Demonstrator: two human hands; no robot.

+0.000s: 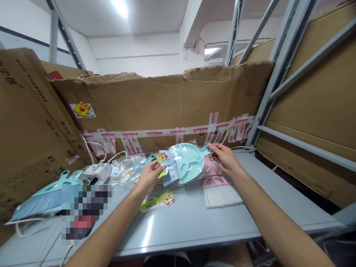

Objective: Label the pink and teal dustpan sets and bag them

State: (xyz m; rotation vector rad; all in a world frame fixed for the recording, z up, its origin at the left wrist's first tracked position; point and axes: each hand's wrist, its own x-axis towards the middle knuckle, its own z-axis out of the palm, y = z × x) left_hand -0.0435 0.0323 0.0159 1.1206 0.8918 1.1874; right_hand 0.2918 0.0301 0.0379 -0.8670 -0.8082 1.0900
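Two bare forearms reach forward from the bottom of the view over a smooth grey surface point(178, 231). The hands are apart, each gripping one end of the same set. The left hand point(150, 177) is curled around a small hand brush point(169, 167) with stiff pale blue bristles, and a yellow-green paper card point(161, 159) is pinched in with it. The right hand point(224, 157) pinches the narrow handle of a mint-green plastic dustpan point(187, 163), a shallow curved scoop with moulded ridges. The brush lies against the dustpan's face.

Just below them on the surface lies a loose printed card point(157, 201). To the right rests a pink-backed brush point(219, 192) with dense white bristles, beside a crinkled clear plastic bag point(213, 168) with something pink inside. Further left lie a larger mint-and-blue brush point(41, 200), a pixelated, unreadable patch point(86, 213), and a white power strip point(96, 172) with white cables point(93, 145).

Behind everything stands a torn corrugated cardboard sheet point(144, 104), patched with red-and-white printed tape point(155, 132). Grey metal shelving point(280, 66) rises at the right, backed by more cardboard.
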